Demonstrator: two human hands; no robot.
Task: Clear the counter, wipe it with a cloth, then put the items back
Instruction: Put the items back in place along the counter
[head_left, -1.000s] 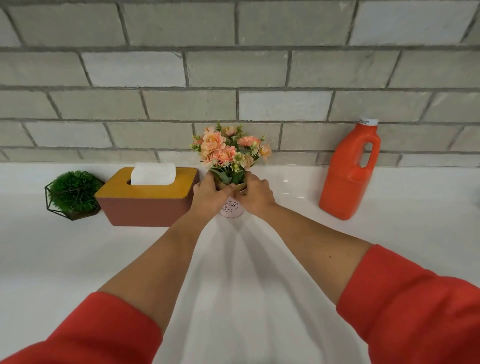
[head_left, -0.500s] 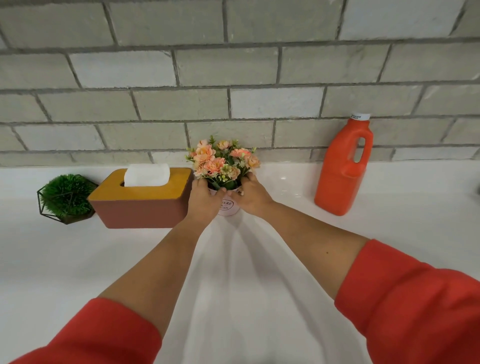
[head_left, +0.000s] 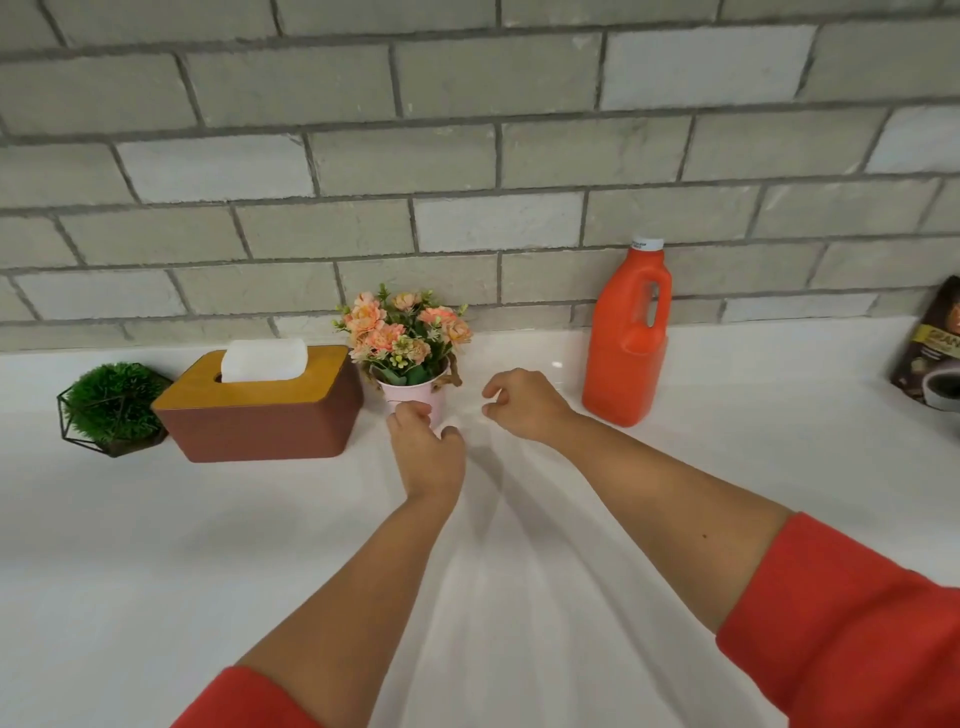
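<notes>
A small pink pot of peach flowers (head_left: 408, 347) stands on the white counter (head_left: 156, 545), right beside a brown tissue box (head_left: 260, 405) with a yellow lid. My left hand (head_left: 428, 452) hovers just in front of the pot, fingers loosely curled and empty. Off to the pot's right, my right hand (head_left: 524, 402) is also empty, with its fingers apart. An orange jug (head_left: 626, 343) with a white cap stands further right against the wall.
A round green plant in a black wire holder (head_left: 111, 408) sits at the far left. A dark coffee packet (head_left: 932, 353) leans at the right edge. A grey brick wall (head_left: 467, 156) runs behind the counter.
Both hands have let go of the flower pot and drawn back. The pot now stands on the counter next to the tissue box.
</notes>
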